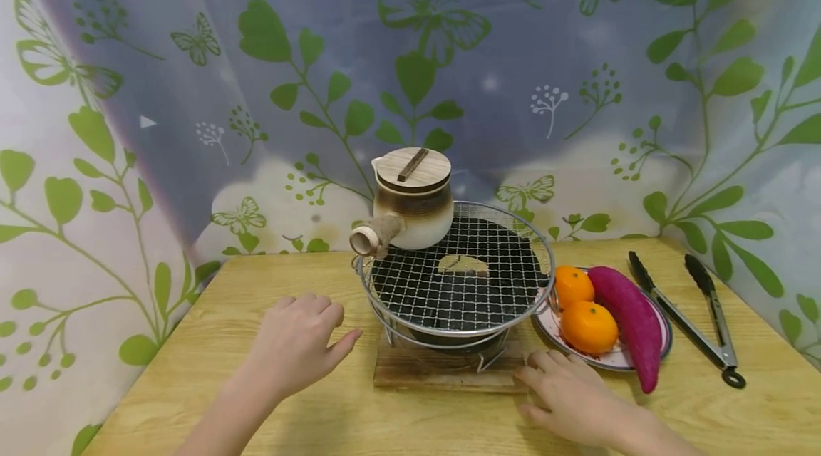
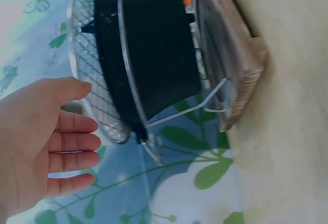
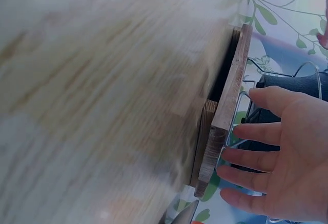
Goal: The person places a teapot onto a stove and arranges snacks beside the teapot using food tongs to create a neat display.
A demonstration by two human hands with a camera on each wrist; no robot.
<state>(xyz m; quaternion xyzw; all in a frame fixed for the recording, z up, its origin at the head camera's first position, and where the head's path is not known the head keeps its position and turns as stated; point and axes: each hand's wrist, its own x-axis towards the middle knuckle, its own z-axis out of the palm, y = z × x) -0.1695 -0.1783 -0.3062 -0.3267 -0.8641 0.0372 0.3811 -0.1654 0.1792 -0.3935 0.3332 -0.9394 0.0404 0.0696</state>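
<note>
A round wire grill rack sits over a dark stove bowl in a wire stand, on a wooden board. On the rack's back left stands a brown-and-cream pot with a wooden lid and a hollow side handle. To the left of the stove my left hand hovers, holding nothing, its fingers a little bent and thumb apart. My right hand is by the board's right end, fingers loosely extended and holding nothing; I cannot tell whether the fingertips touch the board.
Right of the stove, a plate bears two oranges and a purple sweet potato, whose tip overhangs the rim. Farther right lie splayed metal tongs with black tips. A patterned curtain hangs behind the wooden table.
</note>
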